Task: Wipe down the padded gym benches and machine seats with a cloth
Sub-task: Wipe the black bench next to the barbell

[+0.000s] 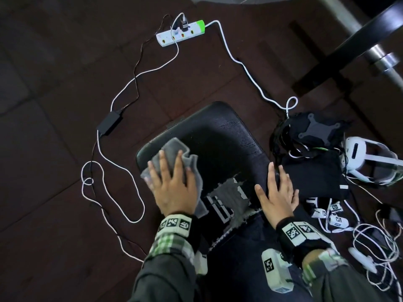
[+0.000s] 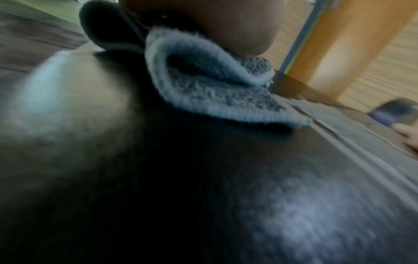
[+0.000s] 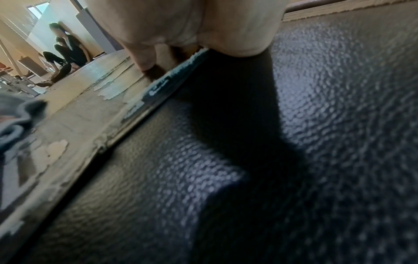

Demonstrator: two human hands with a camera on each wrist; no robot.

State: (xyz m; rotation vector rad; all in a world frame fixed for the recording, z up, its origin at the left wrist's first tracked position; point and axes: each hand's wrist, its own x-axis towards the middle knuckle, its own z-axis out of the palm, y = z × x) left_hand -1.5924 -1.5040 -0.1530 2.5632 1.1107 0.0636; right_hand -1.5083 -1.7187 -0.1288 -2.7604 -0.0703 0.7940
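Observation:
A black padded bench seat (image 1: 218, 136) fills the middle of the head view, with a torn patch of covering (image 1: 229, 192) near me. My left hand (image 1: 172, 182) presses a grey cloth (image 1: 174, 149) flat on the seat's left edge, fingers straight and spread. The left wrist view shows the cloth (image 2: 214, 92) bunched under my palm on the black pad (image 2: 203, 196). My right hand (image 1: 275, 190) rests flat on the seat's right edge, holding nothing. The textured pad (image 3: 316, 142) and worn edge show in the right wrist view.
A white power strip (image 1: 181, 33) with white and dark cables and a black adapter (image 1: 109, 123) lies on the dark floor tiles to the left. Black gear, a white headset (image 1: 366, 162) and tangled cables crowd the right. A metal bar (image 1: 381, 59) crosses top right. A person (image 3: 68, 50) crouches far off.

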